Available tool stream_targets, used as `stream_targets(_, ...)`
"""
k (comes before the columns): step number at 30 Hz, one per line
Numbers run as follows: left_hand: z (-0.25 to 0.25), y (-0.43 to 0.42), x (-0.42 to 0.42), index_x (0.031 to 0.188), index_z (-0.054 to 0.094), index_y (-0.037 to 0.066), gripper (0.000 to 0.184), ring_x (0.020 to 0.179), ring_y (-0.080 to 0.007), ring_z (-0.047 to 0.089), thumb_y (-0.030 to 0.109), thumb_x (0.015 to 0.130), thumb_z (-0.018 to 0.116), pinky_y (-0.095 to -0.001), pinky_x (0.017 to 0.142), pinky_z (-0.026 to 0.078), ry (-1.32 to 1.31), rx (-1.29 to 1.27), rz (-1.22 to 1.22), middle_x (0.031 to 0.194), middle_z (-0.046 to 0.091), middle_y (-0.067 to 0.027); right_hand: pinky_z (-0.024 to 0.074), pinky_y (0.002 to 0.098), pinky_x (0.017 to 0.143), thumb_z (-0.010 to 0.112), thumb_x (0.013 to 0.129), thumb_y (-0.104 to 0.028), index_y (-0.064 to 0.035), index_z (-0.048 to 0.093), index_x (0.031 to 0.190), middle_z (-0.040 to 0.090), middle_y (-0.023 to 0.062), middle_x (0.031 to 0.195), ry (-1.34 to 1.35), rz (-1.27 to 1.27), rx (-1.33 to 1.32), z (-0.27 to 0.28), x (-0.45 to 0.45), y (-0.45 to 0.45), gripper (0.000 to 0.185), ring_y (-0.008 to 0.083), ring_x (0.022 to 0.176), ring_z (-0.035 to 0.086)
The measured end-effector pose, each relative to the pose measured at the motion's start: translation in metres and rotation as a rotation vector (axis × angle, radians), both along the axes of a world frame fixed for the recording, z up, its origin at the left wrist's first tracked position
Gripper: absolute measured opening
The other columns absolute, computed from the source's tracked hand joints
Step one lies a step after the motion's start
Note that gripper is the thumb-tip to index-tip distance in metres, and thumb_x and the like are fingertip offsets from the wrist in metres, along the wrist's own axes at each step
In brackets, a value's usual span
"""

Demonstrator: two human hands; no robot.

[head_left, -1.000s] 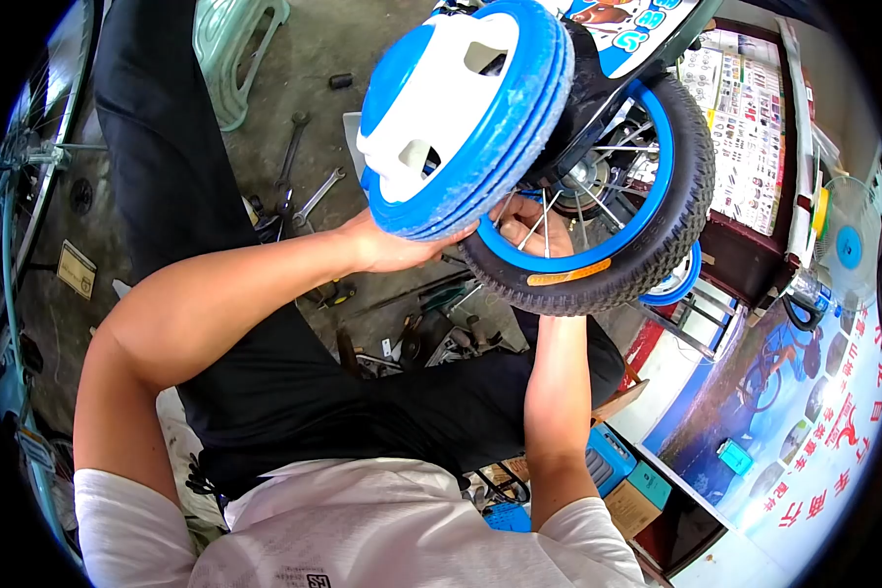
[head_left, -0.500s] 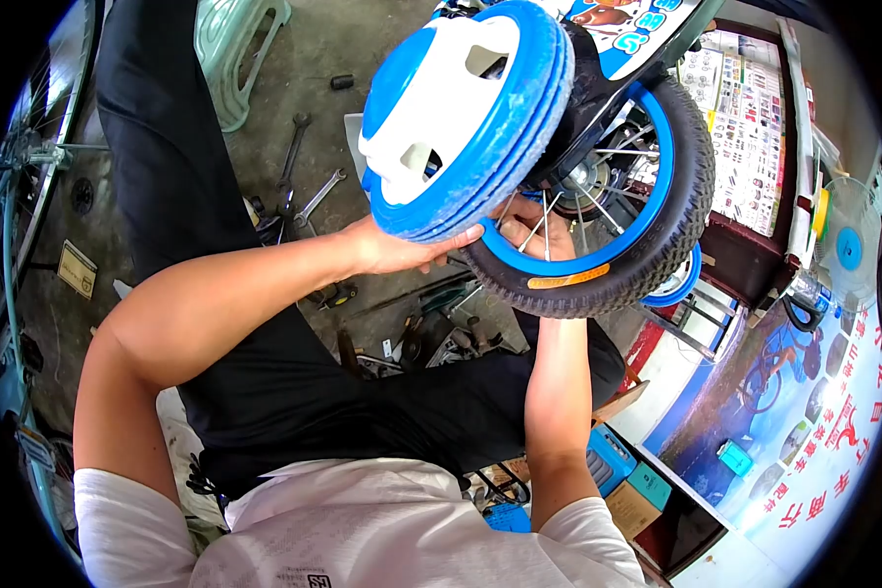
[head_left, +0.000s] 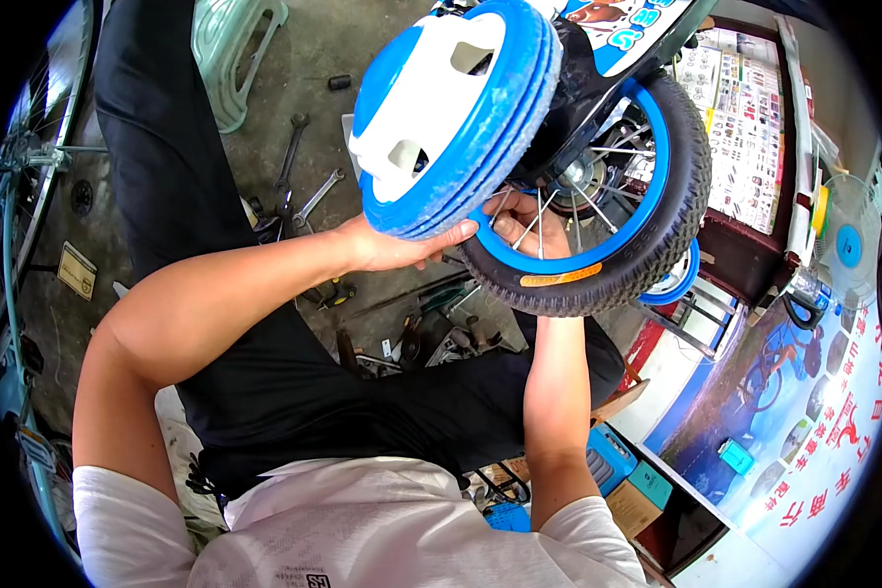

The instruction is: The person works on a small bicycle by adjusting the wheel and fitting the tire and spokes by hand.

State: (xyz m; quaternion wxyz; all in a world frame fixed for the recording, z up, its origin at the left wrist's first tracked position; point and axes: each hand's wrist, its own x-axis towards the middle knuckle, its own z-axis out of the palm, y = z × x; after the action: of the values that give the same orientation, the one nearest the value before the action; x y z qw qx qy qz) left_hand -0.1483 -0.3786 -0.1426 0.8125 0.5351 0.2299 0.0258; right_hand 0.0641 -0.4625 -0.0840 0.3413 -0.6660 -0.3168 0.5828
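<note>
A blue and white training wheel [head_left: 441, 118] is tilted in front of a small bicycle wheel [head_left: 657, 235] with a black knobby tyre, blue rim and spokes. My left hand [head_left: 402, 243] is at the lower edge of the training wheel, its thumb against the rim side and other fingers partly hidden under it. Behind the spokes, near the hub [head_left: 583, 181], my right hand [head_left: 529, 225] has its fingers bent; what they hold, if anything, is hidden by the training wheel and spokes.
Two wrenches [head_left: 318, 199] and several other tools lie on the floor between my legs. A pale green stool [head_left: 227, 59] stands at the upper left. Another bicycle [head_left: 29, 157] is at the far left, a fan [head_left: 850, 245] at the right.
The training wheel and the bicycle wheel have shifted slightly left. My right hand's fingers have moved a little behind the spokes; my left hand stays at the training wheel's lower edge.
</note>
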Motion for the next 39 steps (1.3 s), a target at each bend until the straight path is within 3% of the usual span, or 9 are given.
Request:
stream_targets(5,-0.005,-0.005,0.001,0.106,0.064,-0.001,0.063,0.072,-0.0164,0.064,0.06,0.1,0.049,-0.0326,0.072,0.053,-0.009,0.0,0.026,0.085,0.067,-0.0095,0.0455,0.023,0.071,0.075,0.09,-0.017,-0.0082,0.068,0.095,0.064,-0.003,0.088,-0.006,0.036,-0.055,-0.005,0.009,-0.001,0.013,0.008,0.079,0.059)
stream_targets(11,-0.001,0.001,0.0,0.103,0.064,-0.002,0.062,0.072,-0.0163,0.065,0.058,0.101,0.049,-0.033,0.07,0.053,0.002,0.014,-0.013,0.085,0.067,-0.0102,0.0457,0.0233,0.076,0.075,0.091,-0.02,-0.0085,0.071,0.102,0.066,-0.0022,0.094,-0.038,-0.003,0.004,0.005,-0.005,0.001,0.017,0.0073,0.086,0.059)
stream_targets(22,0.003,0.004,-0.002,0.104,0.064,-0.002,0.063,0.073,-0.0178,0.066,0.059,0.101,0.048,-0.0339,0.072,0.053,-0.051,0.01,0.003,0.086,0.067,-0.0106,0.0436,0.0212,0.067,0.075,0.09,-0.017,-0.0072,0.069,0.096,0.067,-0.0016,0.089,-0.01,-0.103,-0.007,-0.001,-0.006,-0.002,0.013,0.0058,0.077,0.057)
stream_targets(28,-0.002,0.002,-0.001,0.106,0.064,-0.003,0.064,0.074,-0.0183,0.066,0.059,0.1,0.048,-0.0345,0.073,0.053,-0.021,0.027,-0.021,0.087,0.068,-0.0116,0.0415,0.0214,0.064,0.072,0.092,-0.014,-0.0068,0.071,0.1,0.066,-0.0029,0.085,-0.049,0.036,0.057,-0.008,0.004,-0.001,0.011,0.005,0.072,0.055)
stream_targets(39,-0.003,0.003,0.0,0.105,0.064,-0.004,0.066,0.074,-0.0189,0.066,0.06,0.1,0.047,-0.0347,0.073,0.054,-0.027,0.043,-0.025,0.087,0.068,-0.0117,0.0442,0.0203,0.069,0.071,0.093,-0.015,-0.0068,0.071,0.097,0.067,-0.0033,0.087,-0.013,-0.024,0.055,-0.007,-0.002,-0.001,0.009,0.0057,0.078,0.058)
